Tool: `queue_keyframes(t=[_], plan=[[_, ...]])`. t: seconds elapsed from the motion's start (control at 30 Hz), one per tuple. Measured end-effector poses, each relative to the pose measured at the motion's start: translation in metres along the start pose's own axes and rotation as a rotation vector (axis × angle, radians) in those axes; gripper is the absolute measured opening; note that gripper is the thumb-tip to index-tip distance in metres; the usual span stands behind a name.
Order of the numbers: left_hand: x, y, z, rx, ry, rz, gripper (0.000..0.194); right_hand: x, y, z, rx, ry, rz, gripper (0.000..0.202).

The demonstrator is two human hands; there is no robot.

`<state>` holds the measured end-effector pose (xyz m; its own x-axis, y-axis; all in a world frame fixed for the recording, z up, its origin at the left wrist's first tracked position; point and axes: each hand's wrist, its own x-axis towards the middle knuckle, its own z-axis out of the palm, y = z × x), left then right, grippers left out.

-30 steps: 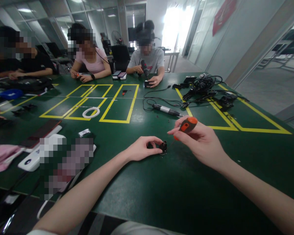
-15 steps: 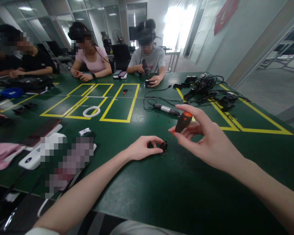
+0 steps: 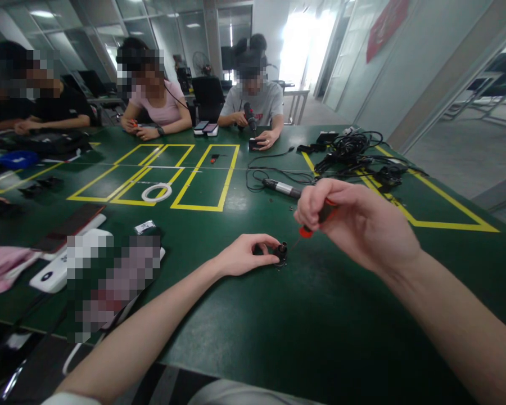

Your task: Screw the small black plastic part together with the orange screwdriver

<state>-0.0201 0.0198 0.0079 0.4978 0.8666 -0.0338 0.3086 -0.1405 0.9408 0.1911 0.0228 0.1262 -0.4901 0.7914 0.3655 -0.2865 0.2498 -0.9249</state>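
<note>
My left hand (image 3: 248, 254) rests on the green table and pinches a small black round part (image 3: 281, 256) with a short upright stub on top. Tiny bits, perhaps screws, lie by its base. To the right, my right hand (image 3: 346, 219) is wrapped round the handle of a black and orange screwdriver (image 3: 307, 231). Its thin shaft slants down and left toward the black part; I cannot tell whether the tip touches it. Part of the handle is hidden behind my fingers.
Behind my right hand lies a silver and black electric screwdriver (image 3: 281, 188) with a cable. Tangled black cables (image 3: 348, 152) sit at the back right. A white ring (image 3: 156, 192), a white power bank (image 3: 73, 259) and phones are on the left. Co-workers sit across the table.
My right hand has turned and closed its fingers further round the screwdriver handle, which sits lower in the grip. The left hand and the black part have hardly moved.
</note>
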Motion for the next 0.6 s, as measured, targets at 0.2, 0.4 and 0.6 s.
queue_keyframes(t=[0.2,0.4,0.6], plan=[[0.000,-0.001,0.000,0.008,0.006,0.004,0.039,0.008,0.004,0.009,0.302,-0.070,0.089,0.014],[0.000,-0.003,0.000,-0.001,0.005,0.027,0.039,0.014,0.022,0.006,0.338,-0.047,-0.032,0.019],[0.000,-0.001,0.001,0.000,0.006,0.017,0.038,0.018,0.026,0.000,0.373,-0.152,0.038,0.039]])
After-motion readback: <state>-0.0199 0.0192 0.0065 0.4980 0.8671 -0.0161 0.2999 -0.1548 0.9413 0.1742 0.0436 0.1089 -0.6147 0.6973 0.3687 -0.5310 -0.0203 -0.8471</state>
